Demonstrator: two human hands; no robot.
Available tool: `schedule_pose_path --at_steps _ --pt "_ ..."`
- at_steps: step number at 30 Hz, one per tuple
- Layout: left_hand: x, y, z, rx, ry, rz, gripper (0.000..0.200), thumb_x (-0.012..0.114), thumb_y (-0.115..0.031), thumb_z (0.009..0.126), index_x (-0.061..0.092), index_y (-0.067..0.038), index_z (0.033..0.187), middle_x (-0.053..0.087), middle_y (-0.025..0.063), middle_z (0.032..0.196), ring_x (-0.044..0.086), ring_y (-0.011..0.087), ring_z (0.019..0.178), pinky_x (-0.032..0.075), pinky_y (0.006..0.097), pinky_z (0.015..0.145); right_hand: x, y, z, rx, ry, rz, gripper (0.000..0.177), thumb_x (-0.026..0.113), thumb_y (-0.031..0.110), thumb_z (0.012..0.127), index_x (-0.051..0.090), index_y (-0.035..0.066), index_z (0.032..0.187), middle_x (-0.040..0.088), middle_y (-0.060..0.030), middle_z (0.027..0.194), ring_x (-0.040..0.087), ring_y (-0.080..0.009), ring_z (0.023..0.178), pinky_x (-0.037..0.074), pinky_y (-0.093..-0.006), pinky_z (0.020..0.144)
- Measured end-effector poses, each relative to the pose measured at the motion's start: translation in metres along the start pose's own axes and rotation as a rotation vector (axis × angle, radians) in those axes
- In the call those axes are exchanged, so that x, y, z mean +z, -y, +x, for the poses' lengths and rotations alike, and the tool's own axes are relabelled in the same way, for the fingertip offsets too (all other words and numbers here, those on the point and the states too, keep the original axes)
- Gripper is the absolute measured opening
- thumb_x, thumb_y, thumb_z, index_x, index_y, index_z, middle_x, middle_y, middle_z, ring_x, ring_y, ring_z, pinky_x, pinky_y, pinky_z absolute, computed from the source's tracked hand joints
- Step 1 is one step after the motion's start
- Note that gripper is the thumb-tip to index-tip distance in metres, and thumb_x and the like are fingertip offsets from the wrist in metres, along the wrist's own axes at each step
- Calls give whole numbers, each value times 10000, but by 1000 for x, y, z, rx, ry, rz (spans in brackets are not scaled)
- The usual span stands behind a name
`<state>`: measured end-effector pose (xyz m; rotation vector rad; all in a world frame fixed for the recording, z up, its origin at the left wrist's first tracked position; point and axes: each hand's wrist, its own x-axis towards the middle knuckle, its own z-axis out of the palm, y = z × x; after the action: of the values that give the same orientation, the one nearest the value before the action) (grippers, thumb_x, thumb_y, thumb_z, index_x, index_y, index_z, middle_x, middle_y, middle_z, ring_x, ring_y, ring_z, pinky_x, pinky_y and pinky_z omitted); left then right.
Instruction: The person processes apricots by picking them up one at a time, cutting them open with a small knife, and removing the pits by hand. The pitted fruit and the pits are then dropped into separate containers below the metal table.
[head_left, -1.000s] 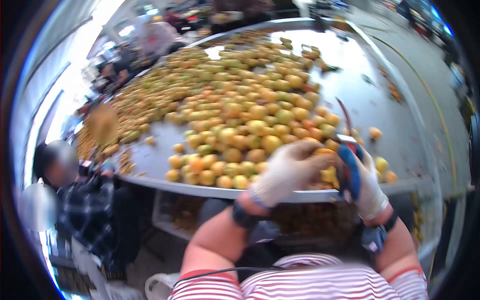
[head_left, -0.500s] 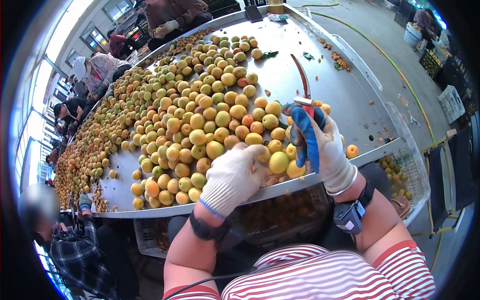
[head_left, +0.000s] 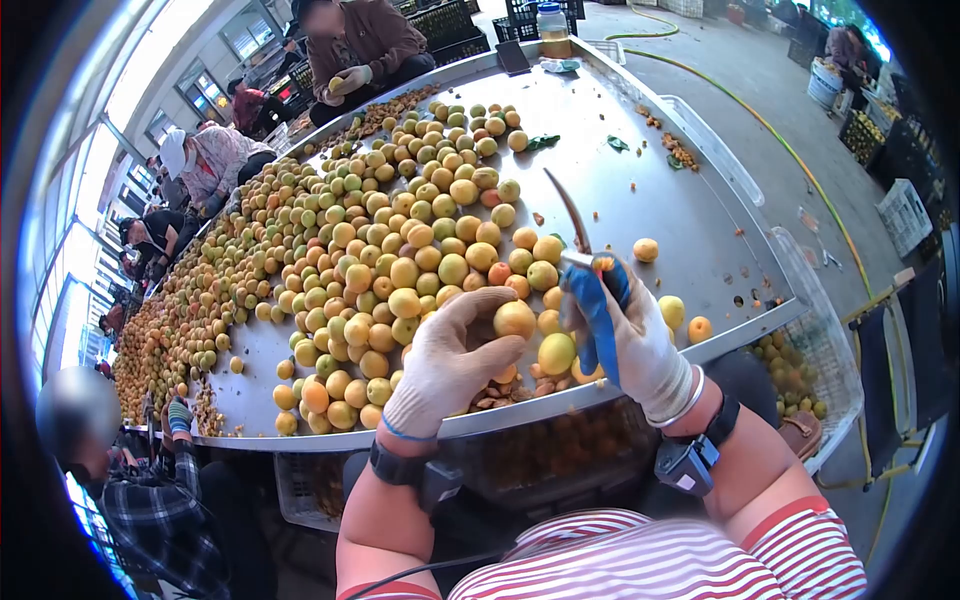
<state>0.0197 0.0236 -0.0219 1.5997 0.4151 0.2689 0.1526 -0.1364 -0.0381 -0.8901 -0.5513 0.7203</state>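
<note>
My left hand [head_left: 445, 355], in a white knit glove with tan fingers, curls its thumb and fingers around a yellow-orange apricot [head_left: 514, 319] above the table's near edge. Wrapped in a glove with blue on the fingers, my right hand [head_left: 645, 345] is closed on a knife [head_left: 570, 208] with a slim curved blade, its tip pointing up and left. Its handle is mostly hidden by the fingers. A larger yellow apricot [head_left: 556, 353] lies between my hands. Brownish cut pieces [head_left: 505, 392] sit below my left hand at the rim.
A big pile of apricots [head_left: 330, 250] covers the left and middle of the metal table [head_left: 680, 215]. Crates with fruit [head_left: 785, 375] stand under the near edge. Several people work along the far and left sides. A phone [head_left: 512, 58] and a jar [head_left: 553, 30] are at the back.
My left hand has come up from the fruit by the rim, and an apricot now shows between its thumb and fingers. The knife in my right hand has shifted left and down.
</note>
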Motion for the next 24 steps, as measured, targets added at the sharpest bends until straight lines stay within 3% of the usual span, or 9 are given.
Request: schedule_pose_path --at_steps 3,9,14,21,24 --pt "-7 -6 -6 -20 200 -527 574 631 -122 891 458 43 1413 613 149 1219 663 213 1014 544 343 919 5 12 -11 97 73 -141 237 506 168 1068 581 17 1235 625 -7 897 573 -66 773 491 -196 701" --pt "4 -11 -14 -27 365 -853 632 615 -156 922 358 31 1469 567 164 1230 673 248 1016 561 408 927 13 16 -26 160 150 -172 196 484 191 1077 606 45 1127 563 34 791 491 -29 657 410 -187 573" --pt "12 -15 -24 -30 208 -617 560 603 -237 990 385 14 1440 618 129 1070 699 213 861 583 375 856 16 17 -31 183 135 -153 185 492 211 1075 594 56 1082 535 48 729 466 -33 623 393 -184 558" --pt "19 -13 -26 45 131 -575 504 550 -272 1021 418 12 1416 605 100 1013 654 176 828 547 317 760 14 15 -32 180 145 -182 188 480 209 1078 594 59 1071 540 45 722 463 -32 614 395 -198 546" --pt "18 -12 -28 91 141 -408 512 556 -291 1015 426 9 1409 599 87 1003 636 143 814 534 292 752 17 18 -31 153 166 -280 195 480 213 1077 596 56 1075 541 45 713 464 -35 607 396 -205 545"
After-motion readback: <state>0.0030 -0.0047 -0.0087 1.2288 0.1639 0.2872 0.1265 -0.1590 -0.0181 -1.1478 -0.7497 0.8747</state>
